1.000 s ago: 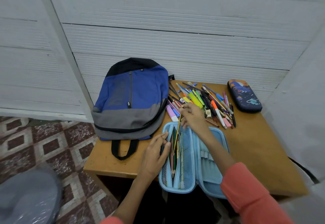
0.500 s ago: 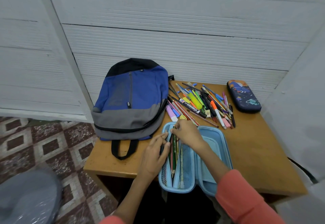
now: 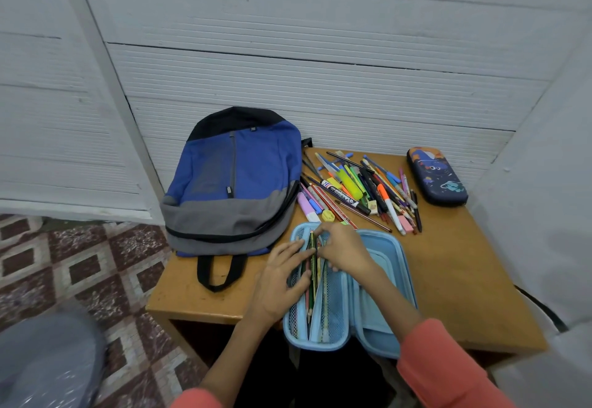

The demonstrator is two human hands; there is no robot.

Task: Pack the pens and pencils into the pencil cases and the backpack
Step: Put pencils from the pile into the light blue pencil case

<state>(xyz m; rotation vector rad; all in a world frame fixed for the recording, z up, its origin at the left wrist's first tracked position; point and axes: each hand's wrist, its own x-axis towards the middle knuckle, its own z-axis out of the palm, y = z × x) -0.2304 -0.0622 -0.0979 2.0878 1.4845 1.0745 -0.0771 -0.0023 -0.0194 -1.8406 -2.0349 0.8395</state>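
A light blue pencil case lies open at the table's front edge, with several pencils in its left mesh pocket. My left hand rests on that left half, its straight fingers against the pocket edge beside the pencils. My right hand is curled over the far end of the case and pinches the top of a pencil that lies among the others. A pile of loose pens, pencils and markers lies behind the case. The blue and grey backpack lies flat at the left, zipped.
A dark blue printed pencil case lies shut at the table's back right corner. White walls enclose the back and right side. Patterned floor tiles and a grey blurred object are at the left.
My right hand brought a yellow pencil from beside the pile down into the open case's left pocket. My left hand stayed on the pocket.
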